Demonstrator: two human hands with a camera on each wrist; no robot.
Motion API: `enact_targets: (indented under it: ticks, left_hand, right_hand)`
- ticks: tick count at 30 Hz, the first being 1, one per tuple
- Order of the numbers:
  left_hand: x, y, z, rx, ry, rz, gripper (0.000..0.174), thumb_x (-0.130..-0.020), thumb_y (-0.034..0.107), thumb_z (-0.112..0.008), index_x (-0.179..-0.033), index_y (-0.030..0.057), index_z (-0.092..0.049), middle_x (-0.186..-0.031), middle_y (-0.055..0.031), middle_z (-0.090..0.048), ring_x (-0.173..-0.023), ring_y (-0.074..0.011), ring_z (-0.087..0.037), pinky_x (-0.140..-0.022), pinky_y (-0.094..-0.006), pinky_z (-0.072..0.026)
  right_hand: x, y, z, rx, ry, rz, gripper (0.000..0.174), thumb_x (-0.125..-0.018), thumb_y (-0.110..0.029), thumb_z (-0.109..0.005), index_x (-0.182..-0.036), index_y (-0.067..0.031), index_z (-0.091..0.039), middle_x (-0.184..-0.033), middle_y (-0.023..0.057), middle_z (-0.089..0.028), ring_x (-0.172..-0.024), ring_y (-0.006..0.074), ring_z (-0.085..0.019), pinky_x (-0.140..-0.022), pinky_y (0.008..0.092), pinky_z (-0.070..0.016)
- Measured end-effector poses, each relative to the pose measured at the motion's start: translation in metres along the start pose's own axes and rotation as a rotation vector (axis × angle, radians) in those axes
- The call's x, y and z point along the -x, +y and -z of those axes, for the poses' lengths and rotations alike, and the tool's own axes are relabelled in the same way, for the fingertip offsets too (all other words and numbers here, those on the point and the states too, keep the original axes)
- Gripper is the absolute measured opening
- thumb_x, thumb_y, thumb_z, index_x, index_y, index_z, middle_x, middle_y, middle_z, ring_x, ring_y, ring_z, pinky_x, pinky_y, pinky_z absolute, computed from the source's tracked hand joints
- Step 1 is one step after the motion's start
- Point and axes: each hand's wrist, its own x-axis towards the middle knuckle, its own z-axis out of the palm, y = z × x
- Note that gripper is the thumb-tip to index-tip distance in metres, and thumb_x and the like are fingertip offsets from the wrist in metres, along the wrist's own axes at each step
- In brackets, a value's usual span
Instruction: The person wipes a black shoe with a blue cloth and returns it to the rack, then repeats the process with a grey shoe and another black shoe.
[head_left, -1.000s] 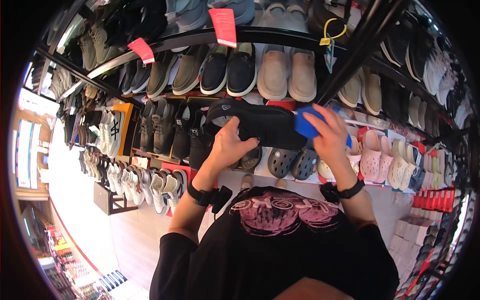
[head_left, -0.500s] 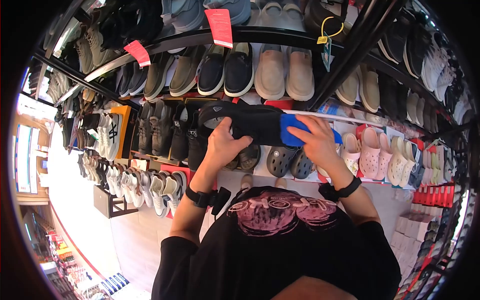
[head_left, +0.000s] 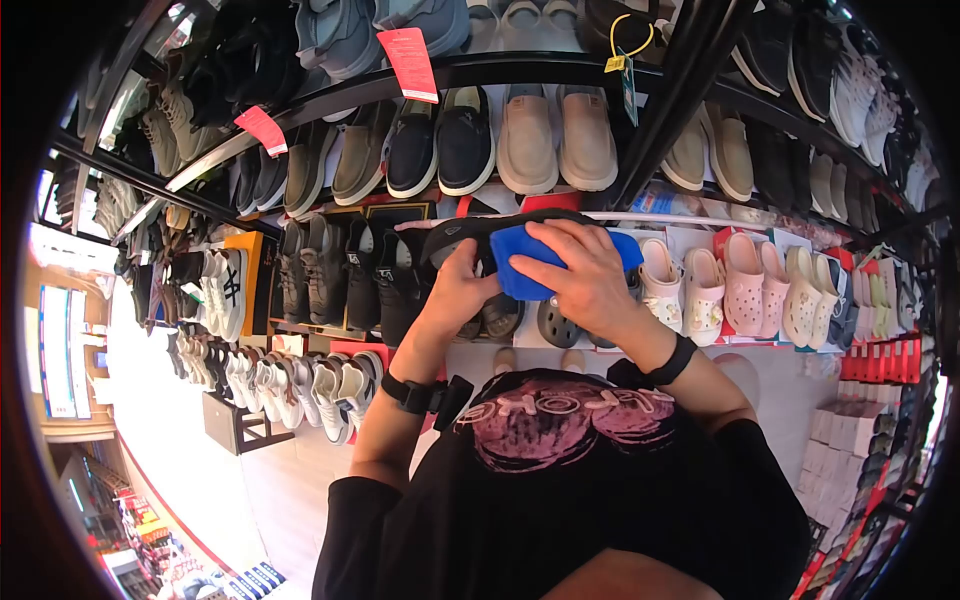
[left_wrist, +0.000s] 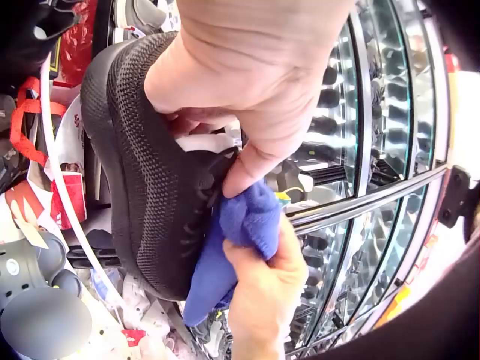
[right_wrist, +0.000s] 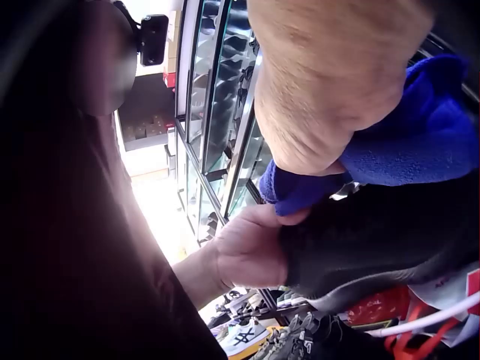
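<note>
On 1 shoe (left_wrist: 146, 172): left hand (head_left: 456, 298) gripping, blue cloth (left_wrist: 213, 273) under right hand (head_left: 590, 278).

Shoe shop — beige slip-ons (head_left: 527, 145) and pink clogs (head_left: 742, 290) displayed in pairs, black rack (head_left: 540, 72), red hanging tag (head_left: 408, 65) — boxes (head_left: 838, 430) stacked lower right.

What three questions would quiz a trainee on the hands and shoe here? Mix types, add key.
1. Multiple choice: what does the left hand grip?
A) a pink clog
B) the black shoe
C) a red tag
2. True or false: the right hand holds the blue cloth.
3. Fill in: in the head view, the wristbands on both arms are ____ in colour.

Key: 1. B; 2. True; 3. black.
</note>
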Motion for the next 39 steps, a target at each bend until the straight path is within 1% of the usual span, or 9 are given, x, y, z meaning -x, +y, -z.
enact_targets:
  ticks: [4, 9, 12, 15, 21, 24, 28, 35, 39]
  left_hand:
    - [0.009, 0.008, 0.011, 0.27, -0.113, 0.172, 0.032, -0.079, -0.001, -0.063, -0.11, -0.0027, -0.055, -0.101, -0.0068, -0.063, -0.091, -0.0128, -0.06, -0.081, -0.0259, -0.0477]
    - [0.013, -0.004, 0.018, 0.33, 0.002, 0.136, 0.03, -0.079, 0.0, -0.064, -0.108, -0.003, -0.055, -0.099, -0.0064, -0.063, -0.089, -0.0119, -0.06, -0.081, -0.0252, -0.0474]
    - [0.016, -0.008, 0.029, 0.27, 0.036, 0.175, 0.024, -0.081, 0.002, -0.062, -0.104, -0.003, -0.056, -0.1, -0.0082, -0.064, -0.09, -0.013, -0.061, -0.082, -0.0255, -0.0479]
    - [0.019, 0.009, 0.018, 0.534, 0.061, 0.195, 0.024, -0.079, 0.005, -0.067, -0.1, -0.0016, -0.057, -0.095, -0.0069, -0.063, -0.086, -0.011, -0.059, -0.075, -0.0232, -0.0462]
    - [0.013, 0.014, 0.006, 0.622, 0.018, 0.191, 0.029, -0.085, 0.007, -0.059, -0.112, -0.0037, -0.056, -0.106, -0.0108, -0.064, -0.098, -0.0182, -0.062, -0.087, -0.0314, -0.0492]
    - [0.013, 0.024, 0.005, 0.712, 0.042, 0.232, 0.032, -0.086, 0.008, -0.059, -0.115, -0.0034, -0.055, -0.11, -0.0115, -0.063, -0.103, -0.0205, -0.061, -0.091, -0.0346, -0.0475]
    - [0.011, 0.022, -0.003, 0.805, 0.109, 0.274, 0.035, -0.087, 0.012, -0.06, -0.118, -0.0019, -0.054, -0.113, -0.0108, -0.062, -0.107, -0.0225, -0.059, -0.096, -0.0366, -0.0451]
    - [0.002, 0.016, -0.021, 1.236, 0.201, 0.409, 0.04, -0.091, 0.025, -0.058, -0.123, 0.002, -0.054, -0.118, -0.0129, -0.061, -0.11, -0.0262, -0.057, -0.099, -0.0382, -0.0432]
    - [-0.001, 0.004, -0.015, 1.371, 0.036, 0.455, 0.04, -0.092, 0.028, -0.056, -0.122, 0.0019, -0.055, -0.118, -0.0142, -0.061, -0.109, -0.0289, -0.056, -0.101, -0.0395, -0.0417]
  right_hand:
    - [0.027, 0.012, 0.007, 0.06, -0.123, -0.063, 0.045, -0.065, -0.006, -0.061, -0.106, -0.0206, -0.07, -0.122, 0.0073, -0.057, -0.113, 0.027, -0.052, -0.085, 0.0398, -0.0405]
    - [0.067, 0.05, 0.018, 0.136, -0.124, -0.167, 0.047, -0.063, -0.001, -0.062, -0.105, -0.0201, -0.07, -0.122, 0.0064, -0.058, -0.113, 0.0274, -0.052, -0.086, 0.0422, -0.0411]
    - [0.075, 0.068, 0.03, 0.209, -0.269, -0.443, 0.049, -0.065, 0.003, -0.06, -0.109, -0.0175, -0.069, -0.119, 0.0083, -0.059, -0.109, 0.0298, -0.054, -0.088, 0.0443, -0.0434]
    - [0.056, 0.072, 0.036, 0.134, 0.034, -0.457, 0.052, -0.065, 0.005, -0.058, -0.112, -0.0152, -0.067, -0.119, 0.0088, -0.059, -0.106, 0.0329, -0.055, -0.09, 0.0434, -0.044]
    - [0.022, 0.049, 0.019, 0.066, 0.171, -0.347, 0.057, -0.067, 0.005, -0.06, -0.121, -0.0123, -0.06, -0.12, 0.016, -0.056, -0.105, 0.0363, -0.055, -0.09, 0.044, -0.0457]
    - [0.024, 0.042, 0.006, 0.029, 0.198, -0.432, 0.061, -0.074, 0.004, -0.059, -0.133, -0.0066, -0.047, -0.127, 0.0198, -0.049, -0.111, 0.0395, -0.051, -0.093, 0.0448, -0.0439]
    - [0.027, 0.031, -0.011, -0.009, 0.218, -0.471, 0.062, -0.073, 0.004, -0.059, -0.133, -0.0062, -0.047, -0.128, 0.0214, -0.048, -0.111, 0.0403, -0.051, -0.093, 0.0455, -0.0438]
    - [0.025, -0.013, -0.023, -0.133, -0.018, -0.186, 0.065, -0.066, -0.004, -0.066, -0.129, -0.0138, -0.053, -0.124, 0.017, -0.05, -0.107, 0.0363, -0.053, -0.089, 0.0453, -0.0459]
    - [0.035, -0.016, -0.023, -0.29, -0.145, -0.108, 0.057, -0.066, -0.002, -0.064, -0.121, -0.0177, -0.061, -0.121, 0.0117, -0.054, -0.103, 0.0315, -0.056, -0.085, 0.0427, -0.0479]
